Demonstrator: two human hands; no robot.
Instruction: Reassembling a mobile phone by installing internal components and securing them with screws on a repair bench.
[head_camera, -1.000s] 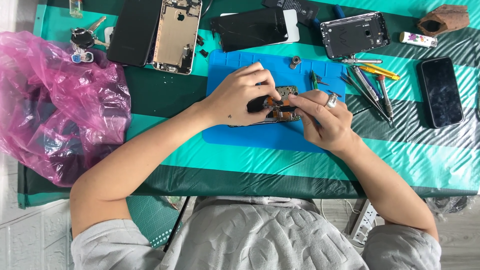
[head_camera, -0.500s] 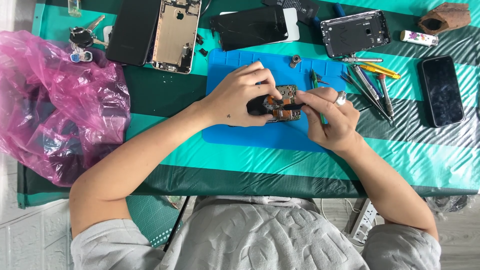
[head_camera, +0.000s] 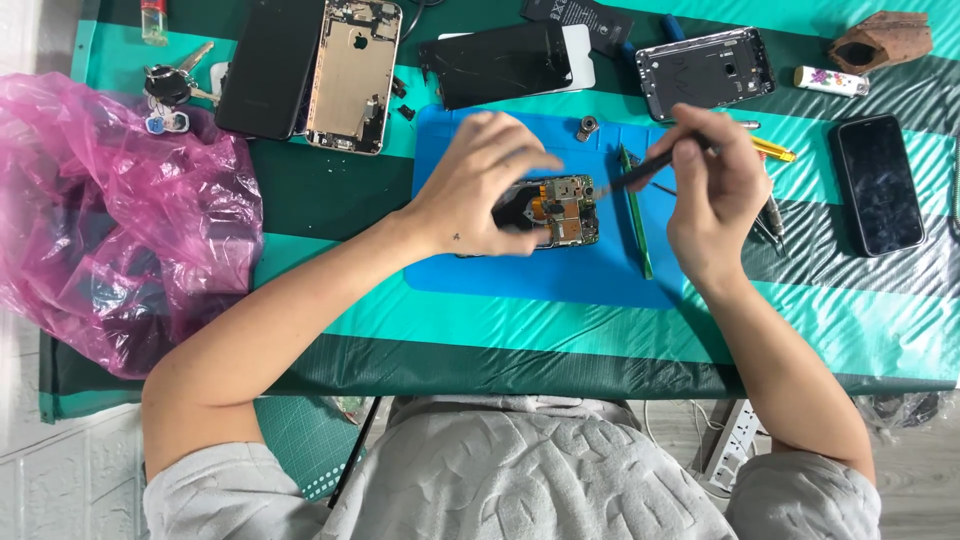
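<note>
The left hand (head_camera: 480, 190) presses the opened phone (head_camera: 555, 212) onto the blue mat (head_camera: 520, 275), fingers clamped on it; the right hand (head_camera: 715, 185) pinches a thin tool (head_camera: 650, 165), which could slip and scratch the circuit board

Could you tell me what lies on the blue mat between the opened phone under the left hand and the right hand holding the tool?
In the head view, a green pry stick lies lengthwise on the blue mat between the opened phone and the right hand; the thin tool reaches over it.
</note>
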